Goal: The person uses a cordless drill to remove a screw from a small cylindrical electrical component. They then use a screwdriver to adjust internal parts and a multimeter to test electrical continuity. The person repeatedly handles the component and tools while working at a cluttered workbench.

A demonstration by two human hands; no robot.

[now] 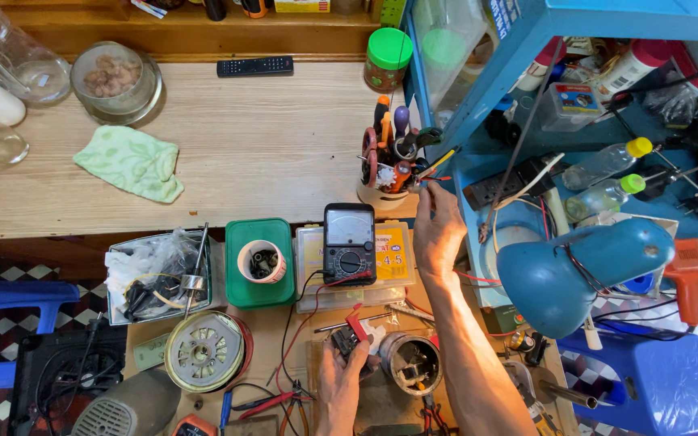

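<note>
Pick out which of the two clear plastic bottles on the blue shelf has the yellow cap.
The upper bottle, lying nearer the grey power strip. Its cap is yellow; the bottle just below it has a green cap instead.

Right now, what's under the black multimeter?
The multimeter lies on a clear plastic compartment box with a yellow label. The box's left and right ends show; its middle contents are hidden by the meter.
</note>
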